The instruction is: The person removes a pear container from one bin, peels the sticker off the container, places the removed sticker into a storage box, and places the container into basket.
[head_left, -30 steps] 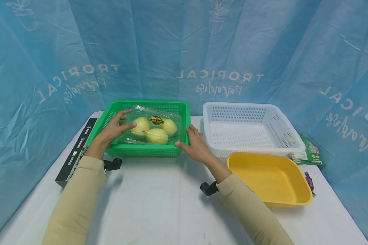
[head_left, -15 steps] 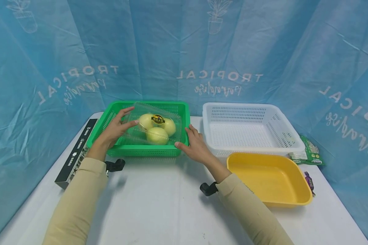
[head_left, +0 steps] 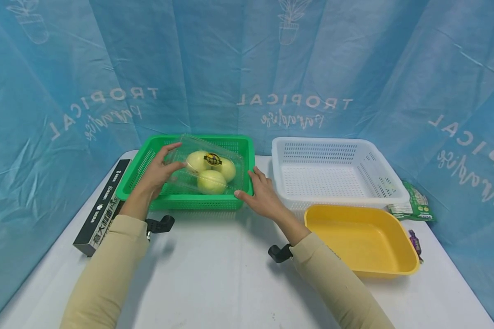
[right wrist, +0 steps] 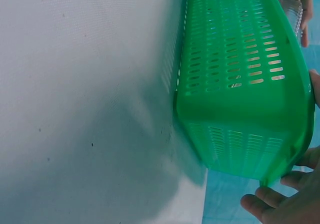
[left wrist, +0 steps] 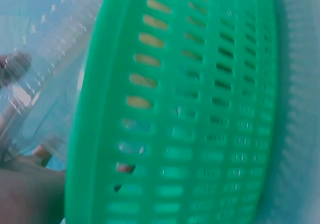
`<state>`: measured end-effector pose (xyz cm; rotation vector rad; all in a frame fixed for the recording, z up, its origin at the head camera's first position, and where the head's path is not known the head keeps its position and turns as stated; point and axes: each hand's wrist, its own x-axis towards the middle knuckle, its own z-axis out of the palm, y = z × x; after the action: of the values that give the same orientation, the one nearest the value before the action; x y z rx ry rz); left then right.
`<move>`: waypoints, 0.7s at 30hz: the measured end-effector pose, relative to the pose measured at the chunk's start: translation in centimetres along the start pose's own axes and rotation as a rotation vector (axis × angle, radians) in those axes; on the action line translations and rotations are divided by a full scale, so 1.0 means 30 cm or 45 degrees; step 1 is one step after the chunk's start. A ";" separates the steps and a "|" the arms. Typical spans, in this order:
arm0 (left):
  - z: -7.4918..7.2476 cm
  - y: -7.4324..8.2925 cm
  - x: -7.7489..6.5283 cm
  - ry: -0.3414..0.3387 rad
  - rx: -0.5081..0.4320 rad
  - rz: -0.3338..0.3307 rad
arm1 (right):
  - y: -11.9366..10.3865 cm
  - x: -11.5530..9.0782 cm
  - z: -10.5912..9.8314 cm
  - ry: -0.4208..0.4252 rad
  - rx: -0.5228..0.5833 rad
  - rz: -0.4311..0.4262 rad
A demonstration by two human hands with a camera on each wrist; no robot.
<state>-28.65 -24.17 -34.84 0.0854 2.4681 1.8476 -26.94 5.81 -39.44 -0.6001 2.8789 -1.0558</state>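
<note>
A clear plastic fruit box (head_left: 180,179) with a dark, gold-marked label sits in the green basket (head_left: 197,201), its left end raised. Inside it are three round, pale yellow-green fruits (head_left: 211,182). My left hand (head_left: 156,172) holds the box's left end between thumb and fingers. At the basket's front right corner, my right hand (head_left: 261,194) grips the rim, thumb at the front and fingers along the right side. The right wrist view shows those fingers (right wrist: 272,196) by the outer wall. In the left wrist view the basket wall (left wrist: 115,134) covers much of the box.
A white basket (head_left: 384,194) stands to the right, with a yellow tray (head_left: 362,242) before it. Beyond them lie a green packet (head_left: 420,205) and a small purple packet (head_left: 415,242). A long black box (head_left: 100,210) lies along the left; a blue curtain (head_left: 214,68) hangs behind.
The left hand has lifted the box's left end a little, and the fruits have shifted right inside it. My right hand stays at the basket corner.
</note>
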 end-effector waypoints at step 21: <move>0.051 0.029 -0.047 0.230 -0.208 -0.022 | 0.001 -0.005 -0.016 -0.041 0.025 -0.016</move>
<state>-27.13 -22.59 -34.42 -0.1148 2.4053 2.1289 -26.89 6.18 -39.12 -0.6288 2.8381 -1.0644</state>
